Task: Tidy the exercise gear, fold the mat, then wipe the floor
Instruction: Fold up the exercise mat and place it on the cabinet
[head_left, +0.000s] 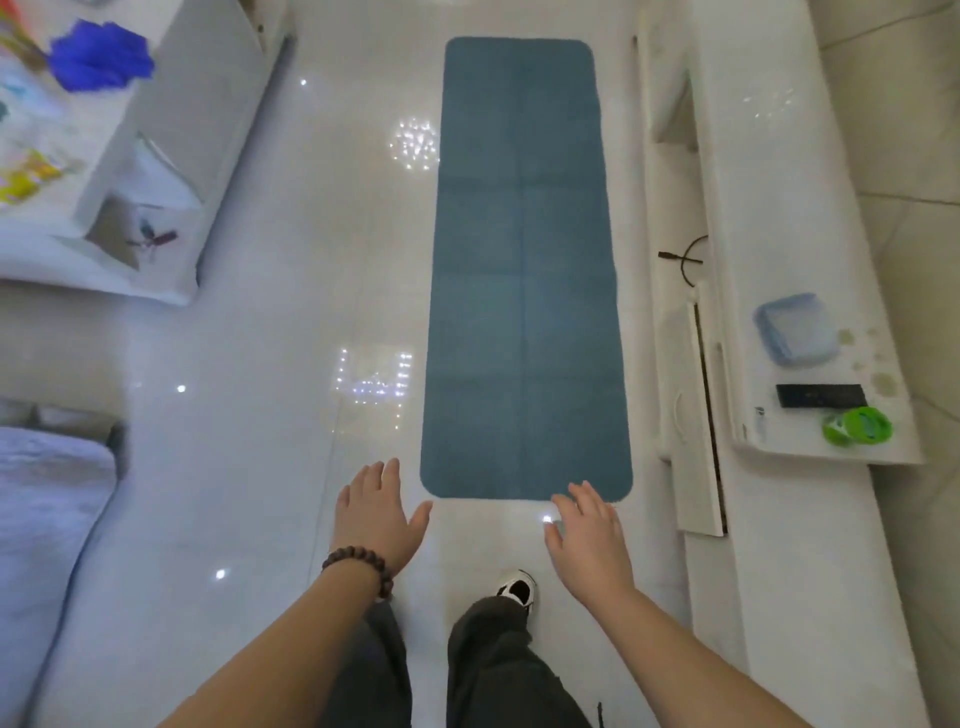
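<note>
A long teal exercise mat (522, 270) lies flat and unrolled on the glossy white floor (249, 415), running away from me. Both my arms reach forward over its near end. My left hand (376, 512), with a bead bracelet on the wrist, hovers with fingers spread just left of the mat's near left corner. Beside the near right corner, my right hand (589, 535) has its fingers straight and holds nothing. My legs and one white shoe (517, 590) show below.
A white cabinet (789, 467) runs along the right, carrying a blue cloth (795, 330), a black remote (821, 396) and a green roll (860, 426). A white shelf unit (171, 130) with a blue item (101, 54) stands at left. A bed edge (41, 519) lies lower left.
</note>
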